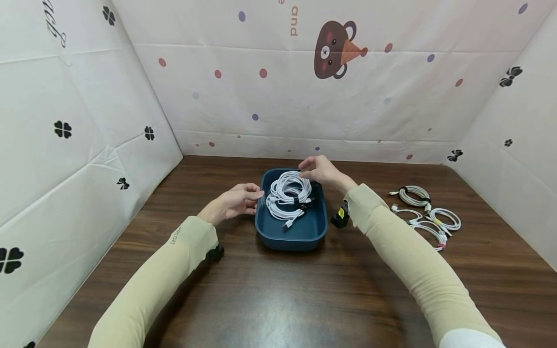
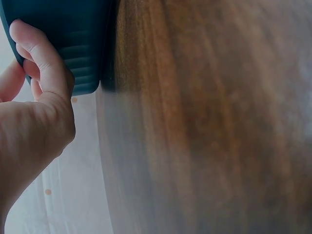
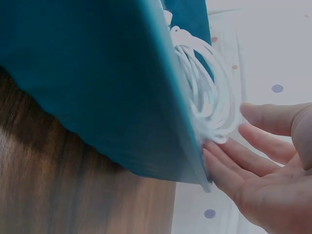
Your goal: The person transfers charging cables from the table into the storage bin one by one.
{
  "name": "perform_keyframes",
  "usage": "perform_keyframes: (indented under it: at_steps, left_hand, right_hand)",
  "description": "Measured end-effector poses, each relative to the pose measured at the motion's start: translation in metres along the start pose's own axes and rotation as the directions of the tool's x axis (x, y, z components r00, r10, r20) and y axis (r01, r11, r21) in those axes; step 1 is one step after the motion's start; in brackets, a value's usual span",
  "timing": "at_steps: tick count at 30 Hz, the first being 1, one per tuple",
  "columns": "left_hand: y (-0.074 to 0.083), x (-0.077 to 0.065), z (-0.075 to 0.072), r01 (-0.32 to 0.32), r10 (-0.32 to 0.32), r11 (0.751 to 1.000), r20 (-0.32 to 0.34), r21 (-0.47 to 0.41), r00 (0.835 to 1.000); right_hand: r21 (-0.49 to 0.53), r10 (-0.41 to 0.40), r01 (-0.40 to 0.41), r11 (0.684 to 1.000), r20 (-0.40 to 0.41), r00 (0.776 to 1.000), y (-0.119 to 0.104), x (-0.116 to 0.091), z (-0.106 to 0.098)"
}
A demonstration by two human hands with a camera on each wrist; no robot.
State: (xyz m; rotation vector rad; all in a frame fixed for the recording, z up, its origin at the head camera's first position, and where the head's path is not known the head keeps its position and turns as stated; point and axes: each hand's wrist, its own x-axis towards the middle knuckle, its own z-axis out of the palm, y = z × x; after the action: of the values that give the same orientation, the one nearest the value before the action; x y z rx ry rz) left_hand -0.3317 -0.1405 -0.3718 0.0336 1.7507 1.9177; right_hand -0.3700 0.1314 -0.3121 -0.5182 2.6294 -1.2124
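A dark blue rectangular bin (image 1: 290,244) stands on the table, with several coiled white charging cables (image 1: 280,191) piled inside and black ties around them. A cable plug lies toward the front of the bin. At the bin's left rim is my left hand (image 1: 239,199), its fingers relaxed against the outer wall. My right hand (image 1: 319,170) is over the back right corner, fingers loosely extended. In the right wrist view its fingertips (image 3: 210,148) are right at the rim and the edge of a white coil (image 3: 214,92), with thumb and fingers spread apart.
More coiled white cables (image 1: 446,220) lie on the wooden table (image 1: 278,299) to the right, with black, yellow and red ties. White patterned sheets (image 1: 278,96) hang along the back and both sides. Black wrist cameras (image 1: 341,217) sit under the sleeves.
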Motion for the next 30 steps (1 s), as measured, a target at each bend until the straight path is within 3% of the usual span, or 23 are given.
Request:
perform_keyframes:
  at_steps: [10, 19, 30]
  left_hand:
    - [-0.001, 0.000, -0.001, 0.003, -0.003, 1.000, -0.004, 0.009, 1.000]
    - [0.000, -0.002, 0.000, 0.006, -0.006, 1.000, -0.010, 0.018, 1.000]
    - [0.000, -0.001, 0.001, 0.000, 0.000, 1.000, -0.008, 0.013, 1.000]
  right_hand:
    - [0.175, -0.013, 0.027, 0.984, -0.078, 0.997, -0.001, -0.014, -0.026]
    - [0.337, -0.002, 0.056, 0.940, -0.160, 0.987, 0.019, -0.037, -0.057]
    - [0.405, 0.055, 0.028, 0.914, -0.193, 0.980, 0.048, -0.068, -0.095]
